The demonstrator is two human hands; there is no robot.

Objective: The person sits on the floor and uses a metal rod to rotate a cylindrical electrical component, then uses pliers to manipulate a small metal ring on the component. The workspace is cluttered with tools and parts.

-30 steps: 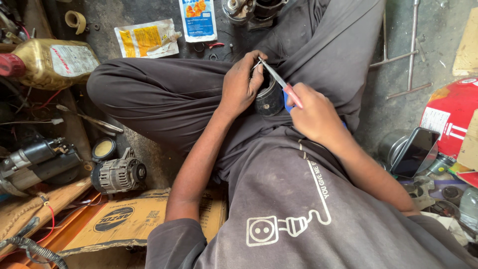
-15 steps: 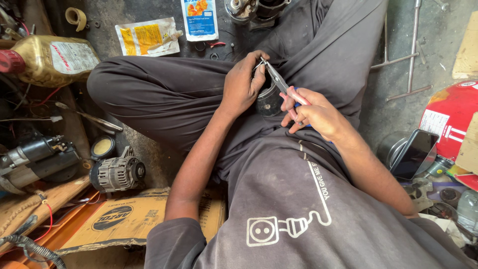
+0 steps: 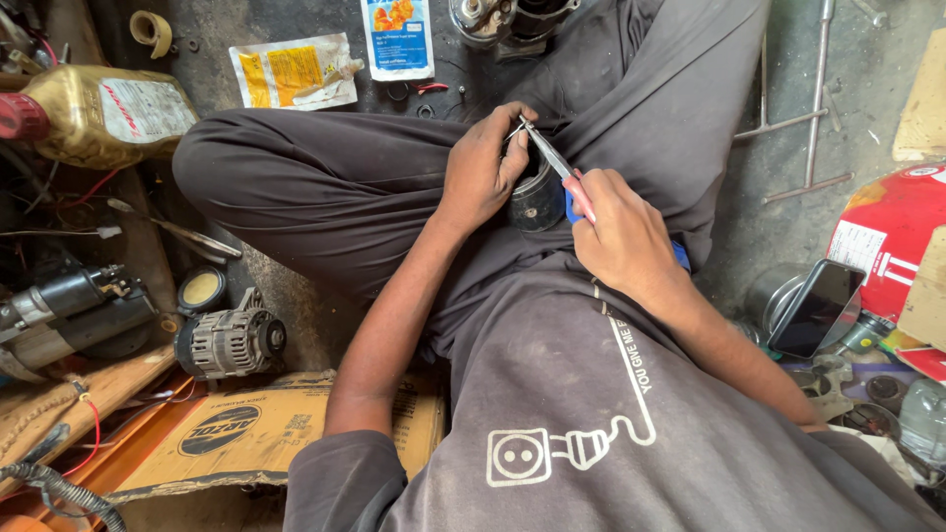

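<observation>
Left hand (image 3: 483, 167): upper centre of frame, fingers curled closed around the top of a dark cylindrical part (image 3: 537, 202); grip clamped on it, thumb and fingertips up at the rim.
Right hand (image 3: 621, 236): just right of centre, fingers folded tight on the red and blue handles of the pliers (image 3: 552, 158); grip clamped on them.
Pliers: slim metal nose slants up and left from the right hand; tip sits at the top edge of the cylindrical part, right against the left fingertips.
Cylindrical part: rests in the lap between the crossed legs, centre of frame, upright or nearly so; only its lower wall shows.
Hidden: top of the part and whatever the plier tip bites on are covered by the left fingers; cannot tell whether the nose is open or closed. Blue handle mostly behind the right palm.
Floor, left edge: alternator (image 3: 229, 342) beside a round tin (image 3: 202, 289); starter motor (image 3: 64, 310) partly cut off by the frame.
Upper left: amber oil jug (image 3: 99, 113), yellow sachet (image 3: 294, 71).
Lower left: flattened cardboard box (image 3: 266, 429), partly under the left arm.
Right edge: dark phone (image 3: 818, 307) leaning against a red container (image 3: 887, 232), the latter cropped.
</observation>
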